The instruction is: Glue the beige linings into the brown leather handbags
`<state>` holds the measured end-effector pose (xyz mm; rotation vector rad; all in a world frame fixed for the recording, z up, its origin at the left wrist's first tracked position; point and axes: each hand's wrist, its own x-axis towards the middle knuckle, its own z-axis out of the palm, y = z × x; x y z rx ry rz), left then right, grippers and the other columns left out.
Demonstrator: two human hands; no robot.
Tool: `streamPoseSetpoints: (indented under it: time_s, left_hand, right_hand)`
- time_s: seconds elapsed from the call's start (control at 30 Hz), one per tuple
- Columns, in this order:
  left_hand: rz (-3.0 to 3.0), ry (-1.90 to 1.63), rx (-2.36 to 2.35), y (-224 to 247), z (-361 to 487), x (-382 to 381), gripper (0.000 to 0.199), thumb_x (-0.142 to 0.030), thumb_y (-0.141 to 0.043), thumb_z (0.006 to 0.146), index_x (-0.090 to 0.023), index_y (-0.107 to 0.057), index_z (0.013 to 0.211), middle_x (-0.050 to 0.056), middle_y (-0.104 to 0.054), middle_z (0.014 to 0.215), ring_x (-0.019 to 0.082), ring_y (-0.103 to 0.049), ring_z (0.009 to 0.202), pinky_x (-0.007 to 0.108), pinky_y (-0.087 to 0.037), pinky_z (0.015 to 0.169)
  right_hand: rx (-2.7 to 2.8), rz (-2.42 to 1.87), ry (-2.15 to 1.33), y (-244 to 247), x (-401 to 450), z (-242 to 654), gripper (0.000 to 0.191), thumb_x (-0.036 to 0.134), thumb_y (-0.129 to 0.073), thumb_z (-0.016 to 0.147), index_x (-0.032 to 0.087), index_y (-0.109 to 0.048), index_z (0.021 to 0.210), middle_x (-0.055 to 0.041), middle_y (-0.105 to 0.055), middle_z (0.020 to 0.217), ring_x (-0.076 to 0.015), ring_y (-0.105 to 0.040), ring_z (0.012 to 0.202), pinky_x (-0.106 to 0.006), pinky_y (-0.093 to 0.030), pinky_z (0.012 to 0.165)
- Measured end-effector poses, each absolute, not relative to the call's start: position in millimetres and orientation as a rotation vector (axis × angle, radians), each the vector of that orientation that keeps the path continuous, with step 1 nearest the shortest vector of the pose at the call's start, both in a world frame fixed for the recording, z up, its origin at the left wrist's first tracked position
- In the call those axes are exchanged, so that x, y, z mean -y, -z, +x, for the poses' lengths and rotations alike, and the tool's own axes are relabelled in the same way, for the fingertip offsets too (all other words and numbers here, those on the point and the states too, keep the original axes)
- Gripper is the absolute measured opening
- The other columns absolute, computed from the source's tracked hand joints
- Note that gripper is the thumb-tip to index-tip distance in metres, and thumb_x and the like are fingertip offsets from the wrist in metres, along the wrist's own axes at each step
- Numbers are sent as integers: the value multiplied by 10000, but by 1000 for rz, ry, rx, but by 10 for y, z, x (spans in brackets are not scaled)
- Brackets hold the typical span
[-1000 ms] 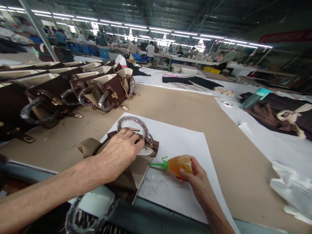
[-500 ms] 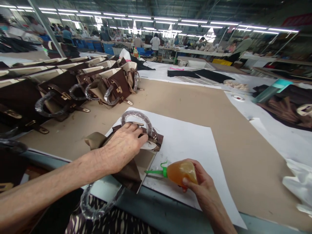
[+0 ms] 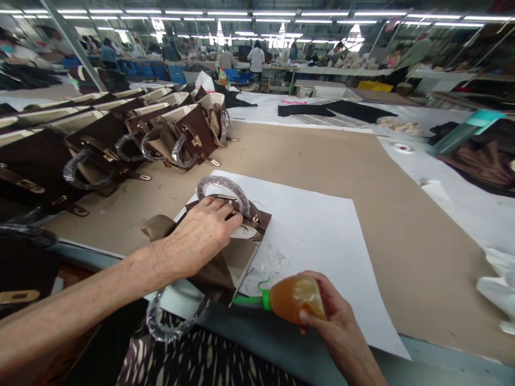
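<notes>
A brown handbag (image 3: 213,276) lies on its side over a white paper sheet (image 3: 317,236) at the table's front edge. My left hand (image 3: 205,230) grips its upper part, fingers curled near the plastic-wrapped handle; a second wrapped handle hangs over the edge. In my right hand (image 3: 325,305) is a squeeze bottle (image 3: 295,297) of amber liquid, held sideways. Its green nozzle points left, the tip at the bag's lower right corner; whether it touches, I cannot tell. Dark smudges mark the paper beside the bag.
Rows of brown handbags (image 3: 187,134) stand on the left of the tan-covered table (image 3: 314,161). Farther right are a tape roll (image 3: 402,148), a teal-capped bottle (image 3: 462,131) and crumpled white material (image 3: 499,289). Black pieces (image 3: 333,110) lie at the back. Several people work beyond.
The bottle's nozzle has moved down and left along the bag's edge to its lower corner. My left hand keeps its hold on the bag. The camera view has shifted slightly.
</notes>
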<state>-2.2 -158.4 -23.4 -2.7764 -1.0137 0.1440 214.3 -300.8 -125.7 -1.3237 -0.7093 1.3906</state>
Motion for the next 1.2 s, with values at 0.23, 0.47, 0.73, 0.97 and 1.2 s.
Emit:
streamPoseSetpoints:
  time_s: [0.23,0.47,0.73,0.97,1.2]
  left_hand:
    - [-2762,-138,1009,226,-18,1568,201,-153,-580,758,-164,-587,959,92,-621,997,282,-546,959,415,-423,827]
    - [-2765,-165,1006,203,-19,1573,196,-148,-573,761,-160,-589,956,90,-625,986,282,-554,944,417,-431,819]
    - [-2772,-143,1002,225,-16,1544,210,-163,-593,750,-163,-587,960,84,-622,980,287,-557,928,418,-431,807]
    - [-2776,-118,982,231,-30,1556,192,-166,-601,746,-163,-583,938,78,-621,974,280,-558,920,411,-430,803]
    - [-2781,-111,984,225,-9,1520,206,-179,-579,765,-156,-578,969,86,-616,990,274,-551,947,406,-425,820]
  right_hand:
    - [659,-1317,-1345,1254,3079,2114,473,357,-764,595,218,-551,994,-10,-604,779,-145,-515,606,-191,-425,404]
    - [652,-1328,-1330,1238,3072,2104,432,405,-721,662,181,-548,988,-21,-597,765,-124,-510,550,-192,-403,415]
    - [645,-1386,-1323,1200,3088,2101,457,411,-724,662,180,-521,1000,-13,-608,741,-121,-525,515,-196,-400,414]
    - [648,-1353,-1360,1203,3110,2030,463,429,-716,652,190,-517,995,-11,-612,726,-125,-526,504,-194,-391,397]
    - [635,-1374,-1339,1186,3213,1957,469,404,-736,631,199,-528,997,-1,-607,706,-119,-508,504,-188,-395,391]
